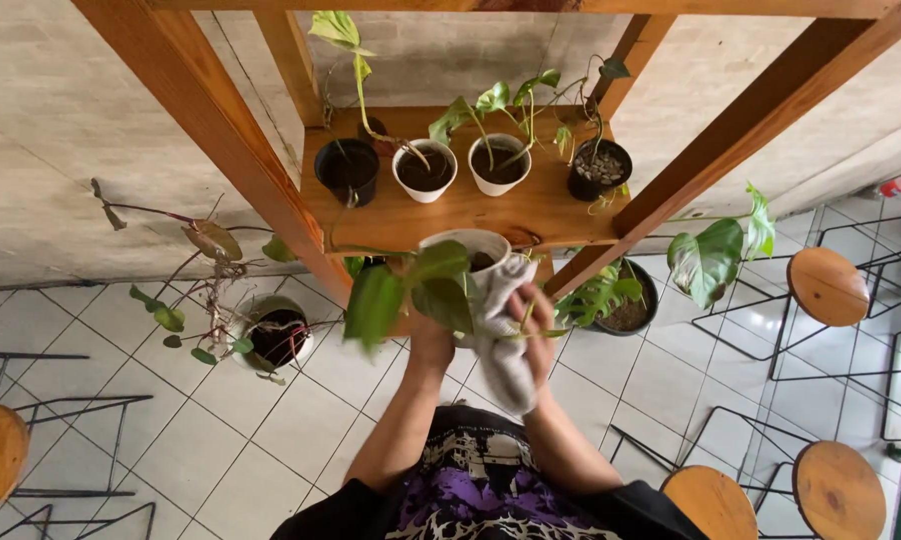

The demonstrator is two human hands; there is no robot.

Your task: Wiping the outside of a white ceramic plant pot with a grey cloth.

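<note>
While my left hand (429, 340) grips the white potted plant (468, 262), my right hand (534, 330) presses a grey cloth (501, 345) against it.

**One head camera, looking steeply down over a plant shelf**

There is a single view, taken from the person's head and tilted almost straight down. The person's patterned shirt (476, 490) fills the bottom edge, and both forearms reach up into the middle of the frame, close to the lens. Ahead and below stands a wooden shelf (531, 215), its slanted posts spreading towards the upper corners through the wide-angle lens. The tiled floor (221, 440) lies farthest off, with round wooden stools (828, 285) at both side edges. No second view overlaps this one.
</note>
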